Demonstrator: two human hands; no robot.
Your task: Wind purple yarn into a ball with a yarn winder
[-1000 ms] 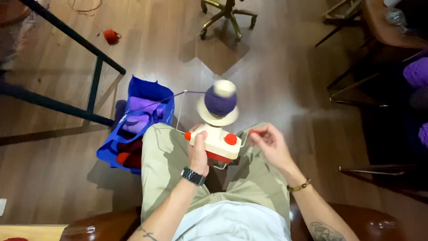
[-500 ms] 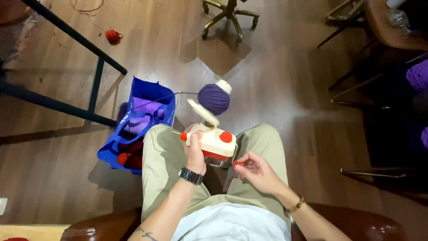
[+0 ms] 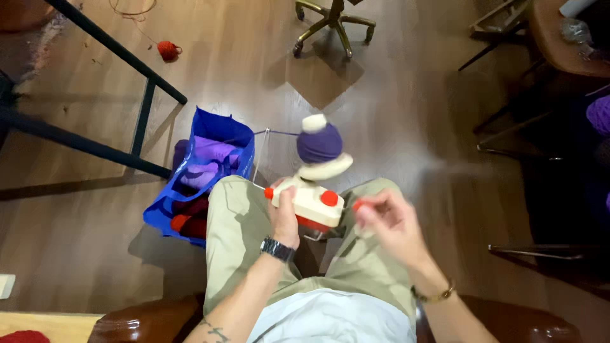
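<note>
1. The yarn winder (image 3: 311, 206), cream with red knobs, sits on the person's lap, between the knees, over the wooden floor (image 3: 394, 127).
2. On top of the winder a purple yarn ball (image 3: 319, 143) is wound on a cream cone and tilts a little to the right.
3. The left hand (image 3: 285, 213) lies on the left side of the winder, with the fingers wrapped over its body and holding it. A dark watch (image 3: 277, 249) is on this wrist.
4. The right hand (image 3: 387, 222) is just beside the right end of the winder. Its fingers are pinched on a small red handle (image 3: 358, 205). The hand is blurred, so it probably grips the handle, but the exact grip is not clear. A thin bracelet (image 3: 433, 295) is on this wrist.
5. A thin purple strand (image 3: 276, 132) goes from the ball to the left, through a wire guide (image 3: 260, 155), toward a blue bag (image 3: 210, 136).
6. The bag stands on the floor, touching the left knee, and holds purple and red yarn.
7. A dark metal frame (image 3: 143, 111) stands left of the bag. A small red ball (image 3: 168, 50) lies far behind it.
8. A chair base (image 3: 333, 22) stands at the top.
</note>
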